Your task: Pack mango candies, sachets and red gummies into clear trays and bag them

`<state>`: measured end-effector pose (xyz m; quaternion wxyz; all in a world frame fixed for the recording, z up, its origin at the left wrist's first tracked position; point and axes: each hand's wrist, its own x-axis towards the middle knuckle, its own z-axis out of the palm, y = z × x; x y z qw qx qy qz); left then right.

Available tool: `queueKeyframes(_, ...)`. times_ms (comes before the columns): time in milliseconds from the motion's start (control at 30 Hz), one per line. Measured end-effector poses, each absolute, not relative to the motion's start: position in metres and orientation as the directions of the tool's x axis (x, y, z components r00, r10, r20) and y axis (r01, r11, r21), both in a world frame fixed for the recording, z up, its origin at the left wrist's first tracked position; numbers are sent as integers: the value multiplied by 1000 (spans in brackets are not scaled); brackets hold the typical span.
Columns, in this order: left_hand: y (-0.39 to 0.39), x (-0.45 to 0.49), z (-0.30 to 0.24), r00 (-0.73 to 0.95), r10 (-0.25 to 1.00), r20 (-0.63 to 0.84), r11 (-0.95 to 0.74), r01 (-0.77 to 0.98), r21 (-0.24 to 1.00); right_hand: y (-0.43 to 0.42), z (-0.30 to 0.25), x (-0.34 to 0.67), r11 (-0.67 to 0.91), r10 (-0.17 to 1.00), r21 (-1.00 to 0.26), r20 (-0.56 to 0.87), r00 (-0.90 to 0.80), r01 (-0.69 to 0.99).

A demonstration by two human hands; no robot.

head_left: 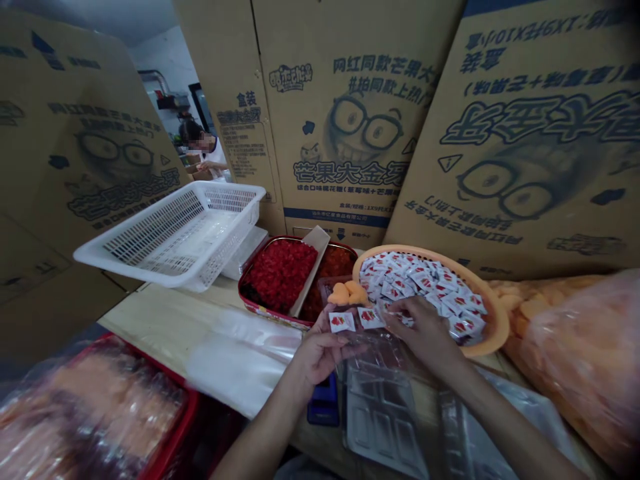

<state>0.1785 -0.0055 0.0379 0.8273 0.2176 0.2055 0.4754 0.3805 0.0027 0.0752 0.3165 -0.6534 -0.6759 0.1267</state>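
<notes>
Over a clear tray (380, 413) on the worktop (165, 320), the left hand (320, 353) pinched a sachet (343, 322) in its fingers and the right hand (425, 330) a second sachet (371, 317), just beside an orange basket (493, 333) of them, grips so light that either could slip and fall.

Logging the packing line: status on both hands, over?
Left hand pinching sachet. Right hand pinching second sachet, beside orange bowl. Clear tray beneath, nothing between.
</notes>
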Motion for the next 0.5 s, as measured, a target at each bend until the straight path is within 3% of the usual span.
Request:
queueKeyframes(233,-9,155,41,460,881,-109,438,-709,553,14,75,373,239,945,-659,325,-15,713)
queueKeyframes(500,-16,84,37,312,937,-159,346,-757,555,60,58,341,310,946,-691,295,-136,653)
